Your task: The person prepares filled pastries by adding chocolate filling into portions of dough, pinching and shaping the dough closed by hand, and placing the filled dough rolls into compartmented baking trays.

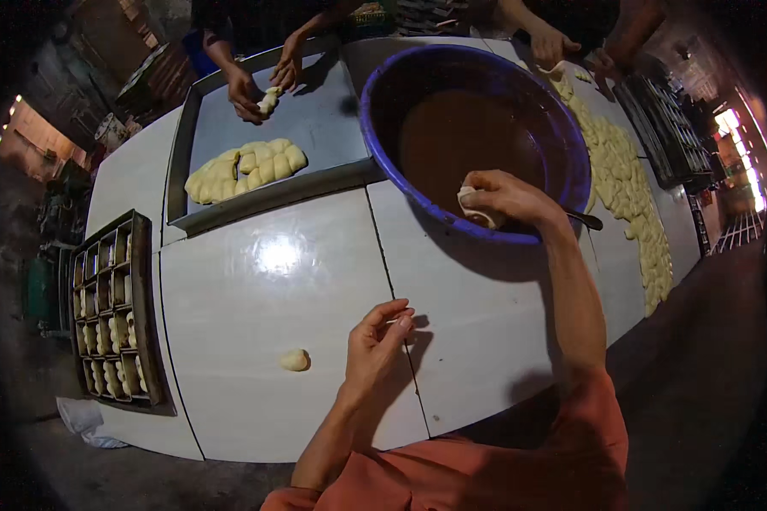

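My right hand (pixel 510 198) is closed on a small whitish piece (pixel 475 211) with a dark inner side, at the near rim of a big blue tub (pixel 477 228). The piece is too small to name surely. Brown matter fills the bottom of the tub. A dark handle (pixel 585 220) pokes out over the rim beside my right wrist. Above the white tabletop (pixel 273 298), my left hand (pixel 378 341) holds nothing that shows; its fingers are loosely bent, with the thumb apart. One pale dough piece (pixel 295 360) lies left of it.
A grey metal tray (pixel 324 111) holds clumped dough pieces (pixel 247 169); another person's hands (pixel 264 85) handle dough there. Many dough pieces (pixel 614 153) spread along the right. A co-worker's hand (pixel 552 44) is beyond the tub. A compartmented tin (pixel 158 341) with dough stands left. Dark racks (pixel 665 128) stand right.
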A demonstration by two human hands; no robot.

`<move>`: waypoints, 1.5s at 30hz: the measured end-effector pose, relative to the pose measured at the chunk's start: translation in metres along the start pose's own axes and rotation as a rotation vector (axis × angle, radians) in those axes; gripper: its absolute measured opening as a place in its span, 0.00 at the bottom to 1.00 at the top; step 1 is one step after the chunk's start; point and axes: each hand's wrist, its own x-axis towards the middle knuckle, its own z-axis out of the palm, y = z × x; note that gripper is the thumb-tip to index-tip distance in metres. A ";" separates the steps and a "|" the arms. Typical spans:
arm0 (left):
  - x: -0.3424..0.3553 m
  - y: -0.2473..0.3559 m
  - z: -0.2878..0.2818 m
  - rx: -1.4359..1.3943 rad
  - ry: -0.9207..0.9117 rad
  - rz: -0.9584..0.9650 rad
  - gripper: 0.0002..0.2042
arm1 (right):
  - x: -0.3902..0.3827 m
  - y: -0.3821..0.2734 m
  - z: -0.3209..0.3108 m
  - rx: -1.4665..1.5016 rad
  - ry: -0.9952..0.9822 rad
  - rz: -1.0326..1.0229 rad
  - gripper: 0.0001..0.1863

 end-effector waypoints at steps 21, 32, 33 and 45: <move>-0.020 0.019 -0.066 -0.408 0.177 0.005 0.14 | -0.064 -0.045 0.247 0.590 0.242 -0.306 0.29; -0.045 0.039 -0.111 -0.223 0.277 0.102 0.17 | -0.042 -0.070 0.328 0.417 0.495 -0.335 0.10; -0.044 0.042 -0.117 -0.238 0.221 0.077 0.16 | -0.044 -0.070 0.329 0.417 0.493 -0.334 0.10; -0.070 0.067 -0.138 0.018 0.052 0.055 0.18 | -0.061 -0.076 0.329 0.510 0.308 -0.585 0.11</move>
